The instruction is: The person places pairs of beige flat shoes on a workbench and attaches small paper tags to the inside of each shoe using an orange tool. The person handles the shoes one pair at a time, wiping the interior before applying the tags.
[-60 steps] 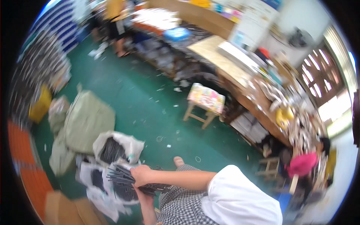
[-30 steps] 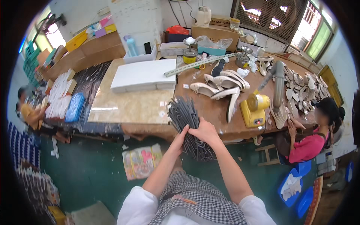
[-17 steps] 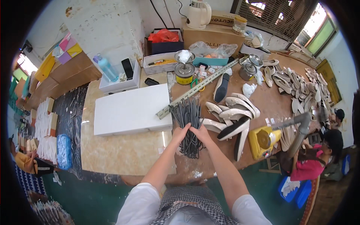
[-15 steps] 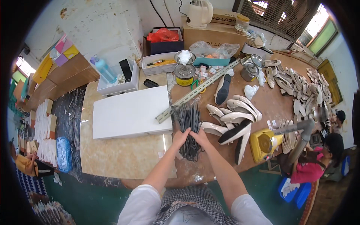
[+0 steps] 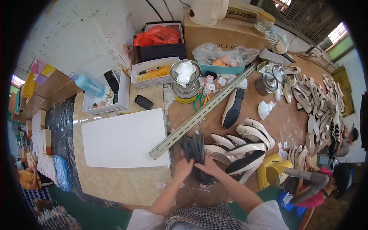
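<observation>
A thick bundle of thin dark grey strips (image 5: pixel 194 147), partly smeared by motion, is near the table's front edge. My left hand (image 5: pixel 184 167) presses on it from the left, fingers curled round it. From the other side my right hand (image 5: pixel 209 166) grips the same bundle, its thumb toward the left one. Just beyond the strips, a slotted metal angle bar (image 5: pixel 203 111) slants across the table. To the right of my hands lies a heap of glossy cream flat shoes (image 5: pixel 251 147), some showing black soles. A white flat box or board (image 5: pixel 124 140) lies at the left.
Behind stand a metal dish with white wadding (image 5: pixel 185 71), a white tray of yellow bits (image 5: pixel 155 73) and a teal tray (image 5: pixel 220 69). A single shoe (image 5: pixel 233 109) lies beyond the heap. A yellow tool (image 5: pixel 273 168) and a co-worker in pink (image 5: pixel 316 186) are at right.
The view has shifted, so the table's things sit larger and lower in it. Both hands stay on the bundle, whose strips now look blurred and more bunched.
</observation>
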